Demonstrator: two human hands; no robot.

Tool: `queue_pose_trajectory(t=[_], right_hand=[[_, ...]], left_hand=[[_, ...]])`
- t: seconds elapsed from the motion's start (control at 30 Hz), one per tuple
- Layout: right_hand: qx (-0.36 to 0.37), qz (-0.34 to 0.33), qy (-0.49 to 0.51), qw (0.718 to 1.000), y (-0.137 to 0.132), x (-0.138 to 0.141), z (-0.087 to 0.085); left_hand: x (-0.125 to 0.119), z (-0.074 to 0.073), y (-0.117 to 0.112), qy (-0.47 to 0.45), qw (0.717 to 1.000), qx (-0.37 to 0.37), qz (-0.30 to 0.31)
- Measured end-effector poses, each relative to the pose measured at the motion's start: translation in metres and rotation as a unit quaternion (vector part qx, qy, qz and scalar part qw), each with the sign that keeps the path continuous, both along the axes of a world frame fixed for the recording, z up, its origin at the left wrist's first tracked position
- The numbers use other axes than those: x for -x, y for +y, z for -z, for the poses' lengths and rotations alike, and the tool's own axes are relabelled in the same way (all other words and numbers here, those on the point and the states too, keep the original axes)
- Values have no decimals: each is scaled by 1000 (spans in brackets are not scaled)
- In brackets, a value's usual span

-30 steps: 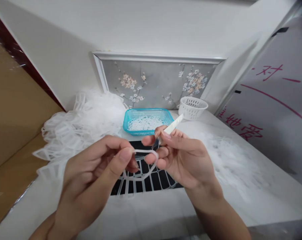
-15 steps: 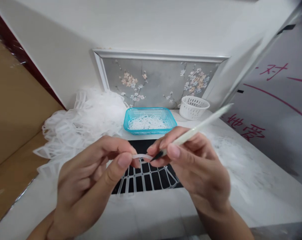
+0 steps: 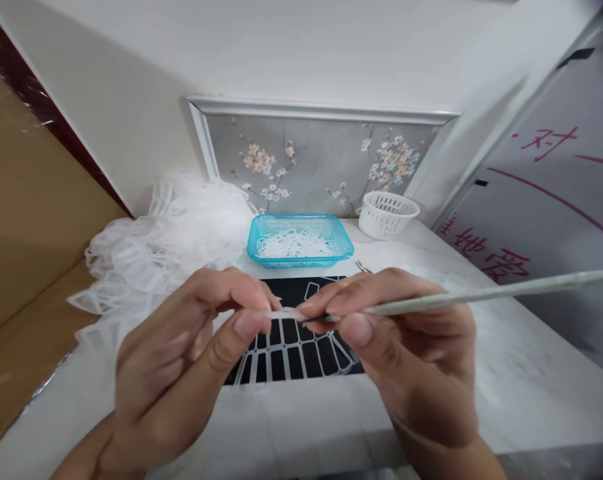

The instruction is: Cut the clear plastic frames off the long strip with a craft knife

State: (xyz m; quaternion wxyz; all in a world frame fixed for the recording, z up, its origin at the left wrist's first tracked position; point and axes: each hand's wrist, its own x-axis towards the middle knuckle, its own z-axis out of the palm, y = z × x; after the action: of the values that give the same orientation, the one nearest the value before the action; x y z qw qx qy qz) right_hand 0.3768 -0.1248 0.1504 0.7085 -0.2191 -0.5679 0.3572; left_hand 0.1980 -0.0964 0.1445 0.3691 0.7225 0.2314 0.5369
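Note:
Between the thumb and fingers of my left hand (image 3: pixel 196 360) is one end of a small translucent white strip (image 3: pixel 282 314). My right hand (image 3: pixel 411 353) is closed around a pale green pen-like tool (image 3: pixel 481 295), which lies nearly level and points left. Its dark tip (image 3: pixel 315 319) meets the strip's right end, where my right fingertips also pinch; the exact contact is hidden. Below both hands lies a black mat (image 3: pixel 294 362) bearing rows of thin translucent rectangular frames.
Behind my hands is a blue basket (image 3: pixel 301 262) holding many small white pieces. A white round basket (image 3: pixel 388 217) stands right of it, with a small metal tool (image 3: pixel 363 267) nearer. Translucent frames are heaped (image 3: pixel 181 227) at left. A wall closes off the back.
The pale green tool has swung from slanting upward to nearly level. My right hand has turned and shifted slightly right, while the left stays almost in place. The strip looks straighter.

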Motion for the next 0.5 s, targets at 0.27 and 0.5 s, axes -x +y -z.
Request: queue_pose_trajectory(t=[0.27, 0.5], right_hand=[[85, -8, -4, 996, -2, 0, 0], [155, -77, 50, 984, 2, 1, -2]], left_hand=[[0, -2, -2, 4, 998, 56, -21], [-10, -4, -6, -33, 992, 93, -80]])
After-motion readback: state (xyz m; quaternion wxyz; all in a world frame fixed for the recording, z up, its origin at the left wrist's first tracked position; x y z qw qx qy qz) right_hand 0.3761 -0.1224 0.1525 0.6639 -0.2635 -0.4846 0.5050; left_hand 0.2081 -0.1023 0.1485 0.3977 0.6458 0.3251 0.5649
